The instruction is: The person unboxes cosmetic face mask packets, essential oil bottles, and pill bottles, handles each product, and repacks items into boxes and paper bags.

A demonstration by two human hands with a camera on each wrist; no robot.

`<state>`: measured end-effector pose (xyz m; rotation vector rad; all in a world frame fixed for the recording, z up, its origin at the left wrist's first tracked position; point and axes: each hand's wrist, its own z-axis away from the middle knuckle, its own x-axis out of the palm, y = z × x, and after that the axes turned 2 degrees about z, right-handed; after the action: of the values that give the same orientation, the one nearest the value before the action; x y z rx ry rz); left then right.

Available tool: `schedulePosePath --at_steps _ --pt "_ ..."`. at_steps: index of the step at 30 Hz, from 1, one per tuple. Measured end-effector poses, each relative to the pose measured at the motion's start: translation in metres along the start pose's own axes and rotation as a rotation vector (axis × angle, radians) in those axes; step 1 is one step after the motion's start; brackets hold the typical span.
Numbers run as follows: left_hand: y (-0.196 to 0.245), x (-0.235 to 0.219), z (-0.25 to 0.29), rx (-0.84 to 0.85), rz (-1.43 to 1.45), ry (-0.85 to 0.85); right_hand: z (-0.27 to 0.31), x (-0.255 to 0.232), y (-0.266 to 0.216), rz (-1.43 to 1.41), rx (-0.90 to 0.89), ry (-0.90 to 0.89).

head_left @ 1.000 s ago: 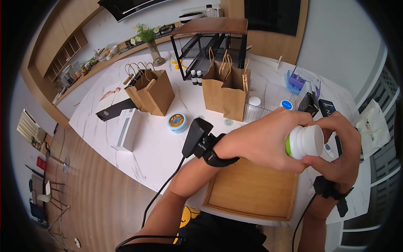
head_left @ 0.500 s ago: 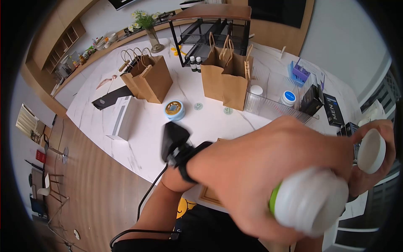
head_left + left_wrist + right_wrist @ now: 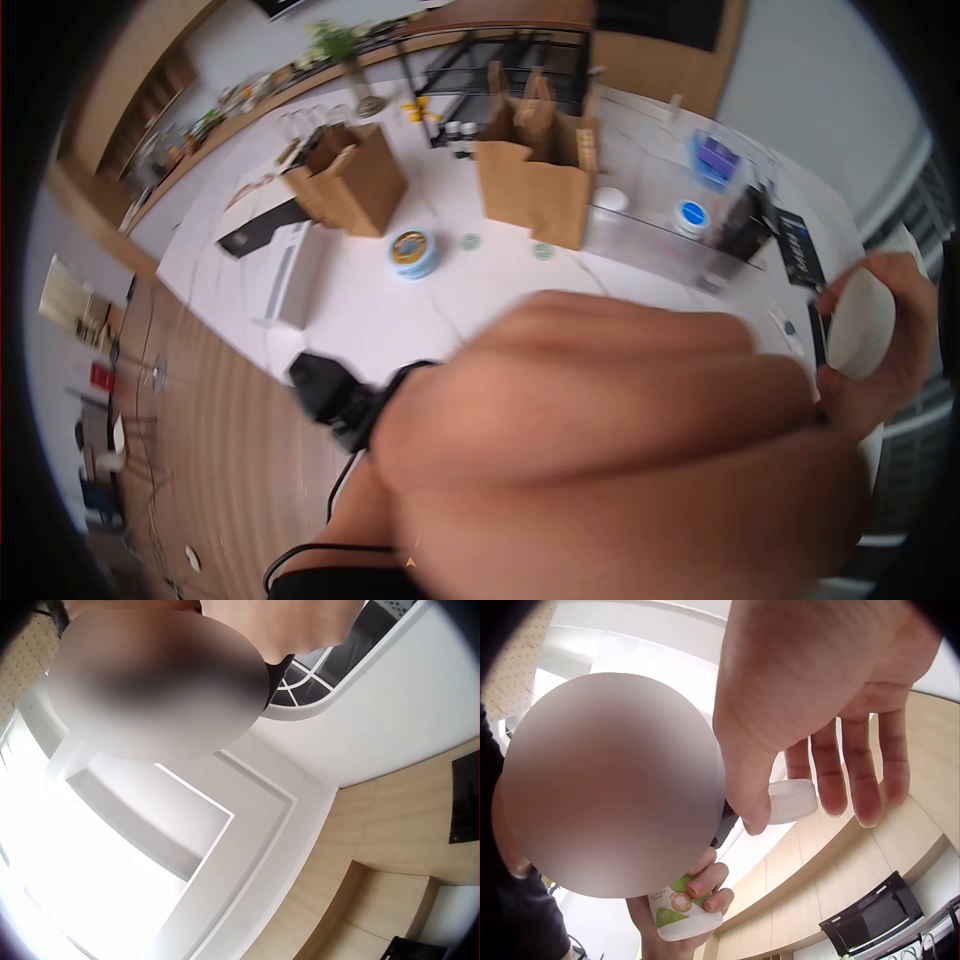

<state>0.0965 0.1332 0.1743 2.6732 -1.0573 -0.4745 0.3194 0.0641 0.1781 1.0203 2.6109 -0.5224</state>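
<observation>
My left hand (image 3: 620, 430) is raised close before the head camera, its back filling the lower middle of that view. It grips a white bottle (image 3: 682, 924) with a green and white label; the right wrist view shows the fingers wrapped round its side. A blurred patch hides the bottle's upper end there. At the right of the head view, my right hand (image 3: 900, 335) pinches a white ribbed screw cap (image 3: 862, 322) between thumb and index finger, its round face toward the camera. The cap (image 3: 793, 801) is apart from the bottle, and the other fingers extend loosely.
On the marble-patterned table stand brown paper bags (image 3: 535, 180), a blue round tin (image 3: 413, 255) and a white box (image 3: 290, 275). A clear bin (image 3: 650, 245) holds white jars. Black boxes (image 3: 798, 248) lie at the right; a black rack (image 3: 500, 75) stands behind.
The cap has come off the bottle and moved right with my right hand. My left hand has lifted the bottle toward the head, and its back now hides the bottle and wooden board.
</observation>
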Motion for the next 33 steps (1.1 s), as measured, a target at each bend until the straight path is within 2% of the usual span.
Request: schedulePosePath --at_steps 1,3,5,6,7,9,10,12,15,18,19,20,21,23,25,27,29,30,31,33 --pt "-0.001 0.001 0.001 0.028 -0.017 -0.006 0.028 -0.012 0.017 0.006 0.049 0.069" --pt "-0.004 0.003 0.002 0.096 -0.044 -0.033 0.026 -0.008 0.015 0.021 0.038 0.083" --pt "-0.014 0.009 0.008 -0.078 -0.039 -0.041 0.030 0.004 0.013 -0.029 -0.016 0.109" --pt "-0.015 0.006 0.003 -0.187 -0.082 -0.105 0.041 0.012 0.006 0.042 0.171 0.270" --pt "-0.015 0.003 -0.002 -0.298 -0.130 -0.162 0.034 -0.007 0.011 -0.082 -0.002 0.028" --pt "-0.021 0.003 -0.001 -0.344 -0.250 -0.172 0.042 -0.006 0.007 0.073 0.005 0.019" --pt "-0.027 0.005 0.002 -0.344 -0.294 -0.201 0.037 -0.009 0.005 0.050 -0.019 0.024" --pt "-0.030 0.006 0.005 -0.349 -0.351 -0.230 0.018 -0.022 -0.009 0.104 0.003 -0.367" --pt "-0.029 0.007 0.006 -0.366 -0.354 -0.269 0.013 -0.023 -0.017 0.229 -0.014 -0.396" --pt "-0.024 0.004 0.005 -0.434 -0.391 -0.343 0.013 -0.025 -0.014 0.155 -0.080 -0.478" --pt "-0.022 0.001 0.004 -0.519 -0.411 -0.397 0.013 -0.023 -0.013 0.163 -0.072 -0.478" --pt "-0.021 0.001 0.003 -0.602 -0.426 -0.455 0.010 -0.020 -0.012 0.172 -0.147 -0.496" --pt "-0.024 0.002 0.007 -0.592 -0.411 -0.467 0.007 -0.019 -0.012 0.184 -0.220 -0.513" --pt "-0.034 0.004 0.013 -0.480 -0.426 -0.307 0.005 -0.016 -0.018 0.190 -0.151 -0.513" --pt "-0.035 0.004 0.009 -0.476 -0.409 -0.306 0.012 -0.010 -0.015 0.107 0.151 -0.452" --pt "-0.034 0.000 0.004 -0.535 -0.333 -0.325 0.012 -0.004 -0.013 0.133 0.090 -0.393" --pt "-0.036 0.001 0.001 -0.561 -0.302 -0.338 0.012 -0.002 -0.014 0.119 0.175 -0.379" --pt "-0.036 0.001 -0.001 -0.592 -0.272 -0.346 0.019 0.002 -0.006 0.091 0.168 -0.294" --pt "-0.036 0.002 -0.002 -0.583 -0.263 -0.357 0.020 0.001 -0.005 0.104 0.174 -0.286" --pt "-0.032 0.001 -0.008 -0.692 -0.128 -0.392 0.019 -0.004 -0.004 0.229 0.228 -0.465"
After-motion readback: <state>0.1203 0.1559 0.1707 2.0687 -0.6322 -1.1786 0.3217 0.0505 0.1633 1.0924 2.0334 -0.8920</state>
